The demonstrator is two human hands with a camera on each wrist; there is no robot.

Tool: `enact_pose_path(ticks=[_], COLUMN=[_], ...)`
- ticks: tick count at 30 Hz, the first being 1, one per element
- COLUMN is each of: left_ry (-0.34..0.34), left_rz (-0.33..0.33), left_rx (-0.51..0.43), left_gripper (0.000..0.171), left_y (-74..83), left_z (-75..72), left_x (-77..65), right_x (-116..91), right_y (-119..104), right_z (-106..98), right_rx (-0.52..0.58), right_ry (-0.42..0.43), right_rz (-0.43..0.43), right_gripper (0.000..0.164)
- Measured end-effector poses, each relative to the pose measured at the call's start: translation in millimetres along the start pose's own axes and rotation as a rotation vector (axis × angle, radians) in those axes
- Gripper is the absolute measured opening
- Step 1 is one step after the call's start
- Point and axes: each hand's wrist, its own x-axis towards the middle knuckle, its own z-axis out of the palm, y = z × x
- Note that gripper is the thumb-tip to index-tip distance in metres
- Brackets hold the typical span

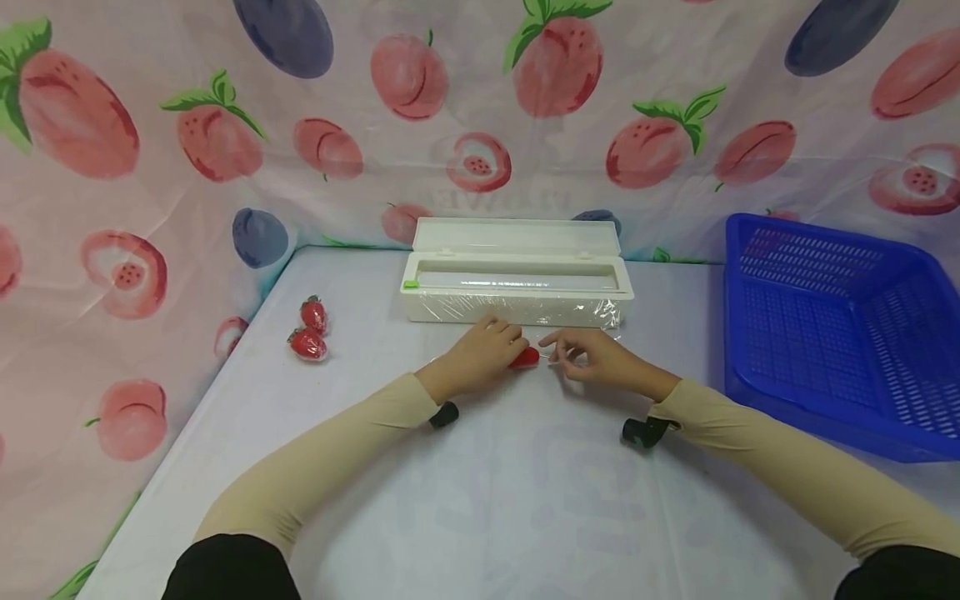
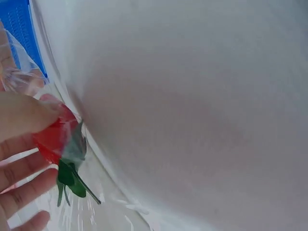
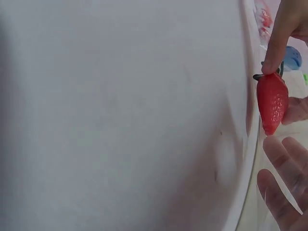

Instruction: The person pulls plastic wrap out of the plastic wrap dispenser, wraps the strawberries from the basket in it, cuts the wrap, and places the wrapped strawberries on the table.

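Note:
In the head view my left hand (image 1: 483,352) is in front of the white box, holding a red strawberry (image 1: 525,358). The left wrist view shows the thumb on the strawberry (image 2: 57,134), which has green leaves, a stem and clear film on it. My right hand (image 1: 592,358) is just right of the fruit's tip. Its thumb and fingers (image 3: 279,159) stand apart in the right wrist view, with clear film (image 2: 21,62) over them in the left wrist view. Two film-wrapped strawberries (image 1: 309,329) lie on the table at left.
A white cling film box (image 1: 517,310) with its lid (image 1: 517,236) raised stands at the back, film hanging over its front. A blue plastic basket (image 1: 750,367) is at the right. Behind the white-covered table (image 1: 495,500) hangs a fruit-print cloth (image 1: 345,100).

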Motion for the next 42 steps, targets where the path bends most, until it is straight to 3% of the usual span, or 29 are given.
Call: enact_pose_path(ticks=[6, 10, 17, 23, 28, 31, 37, 39, 42], left_ry=[0.003, -0.004, -0.002, -0.005, -0.013, -0.023, -0.026, -0.019, -0.01], left_rz=[0.023, 0.03, -0.001, -0.013, -0.011, -0.01, -0.022, -0.027, -0.032], left_rx=[-0.114, -0.162, -0.218, -0.228, -0.24, -0.256, -0.299, -0.313, -0.347], left_gripper=[0.028, 0.028, 0.035, 0.036, 0.036, 0.038, 0.04, 0.042, 0.046], left_y=[-4.4, -7.4, -11.6, -12.8, -13.0, -12.9, -15.2, -16.2, -16.6], left_z=[-5.5, -9.0, -10.3, -10.0, -11.1, -11.5, -13.1, -13.2, -13.5], left_x=[-1.6, -2.0, -1.1, -1.5, -2.7, -2.8, -3.4, -3.2, -2.9], right_x=[-0.9, 0.8, 8.2, 11.0, 10.3, 8.9, 9.9, 11.2, 12.5], right_y=[1.2, -3.9, -13.6, -11.9, -9.5, -11.4, -23.4, -24.5, -23.3], right_z=[-3.9, -6.0, -5.9, -10.1, -22.7, -26.0, -10.1, -2.9, 5.2], right_rx=[-0.099, -0.259, -0.541, -0.611, -0.653, -0.659, -0.721, -0.765, -0.821], right_ry=[0.018, 0.063, 0.162, 0.226, 0.333, 0.375, 0.274, 0.26, 0.265], right_rz=[-0.018, 0.013, -0.055, 0.0, 0.038, -0.054, -0.466, -0.514, -0.493], right_gripper=[0.016, 0.003, 0.01, 0.011, 0.011, 0.016, 0.026, 0.03, 0.036])
